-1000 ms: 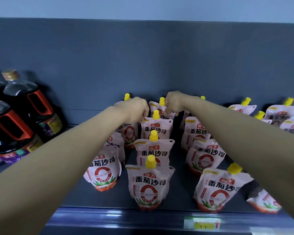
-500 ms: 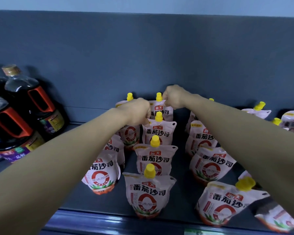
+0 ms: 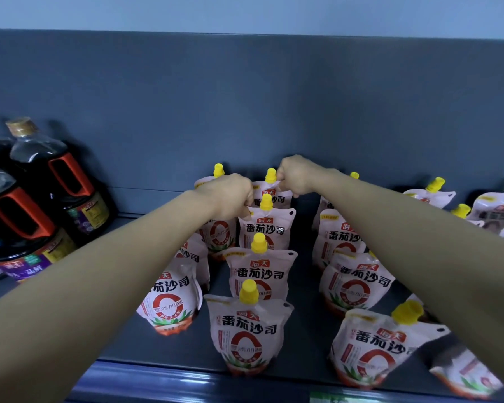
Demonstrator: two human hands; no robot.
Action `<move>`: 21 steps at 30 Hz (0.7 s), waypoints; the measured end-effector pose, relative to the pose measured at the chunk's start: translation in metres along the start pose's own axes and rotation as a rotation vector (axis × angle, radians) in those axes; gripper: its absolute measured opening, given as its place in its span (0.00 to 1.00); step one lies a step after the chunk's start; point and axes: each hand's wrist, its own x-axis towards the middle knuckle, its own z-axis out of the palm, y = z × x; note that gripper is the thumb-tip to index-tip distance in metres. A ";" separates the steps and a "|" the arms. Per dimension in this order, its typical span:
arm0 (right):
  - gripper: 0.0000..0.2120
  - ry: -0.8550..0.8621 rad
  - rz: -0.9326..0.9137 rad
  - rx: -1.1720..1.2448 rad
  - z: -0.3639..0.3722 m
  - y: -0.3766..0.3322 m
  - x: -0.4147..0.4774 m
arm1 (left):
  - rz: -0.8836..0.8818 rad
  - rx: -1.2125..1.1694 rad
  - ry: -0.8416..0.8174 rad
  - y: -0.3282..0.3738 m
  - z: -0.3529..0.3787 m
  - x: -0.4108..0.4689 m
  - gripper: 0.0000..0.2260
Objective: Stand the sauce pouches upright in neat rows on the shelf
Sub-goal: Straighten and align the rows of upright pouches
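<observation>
At the back of the shelf, middle row. All positions below are taken off the back pouch.

Far left of it: soy bottles, not in play. Just left of it: left hand, fingers curled at its top-left corner. It looks like a pinch, but the knuckles cover the contact, so it could be the next pouch forward instead. Right of its cap: right hand, pinching the top-right edge. The pouch is upright, label forward, near the back wall.

Doing this step well, my read: keep both corners level, seat the base flat, and square it to the three pouches in front. Release one hand at a time — a soft pouch likely slumps if let go skewed. Mind the forearms, which pass over both side rows.

Hard to read:
- left row, mostly behind the left forearm
- right row, partly covered
- far-right pouches, blurred, some seemingly tipped
- one further pouch, low and right of the back pouch, cut by the frame
</observation>
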 end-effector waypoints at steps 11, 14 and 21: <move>0.14 -0.029 0.021 -0.092 -0.027 -0.012 -0.011 | 0.048 -0.293 0.198 -0.016 -0.024 -0.023 0.06; 0.16 0.162 -0.022 -0.143 -0.048 -0.030 -0.020 | 0.006 -0.332 0.303 -0.035 -0.035 -0.041 0.03; 0.11 -0.153 -0.350 0.126 -0.047 -0.114 -0.044 | -0.087 -0.541 0.112 -0.076 -0.046 -0.105 0.18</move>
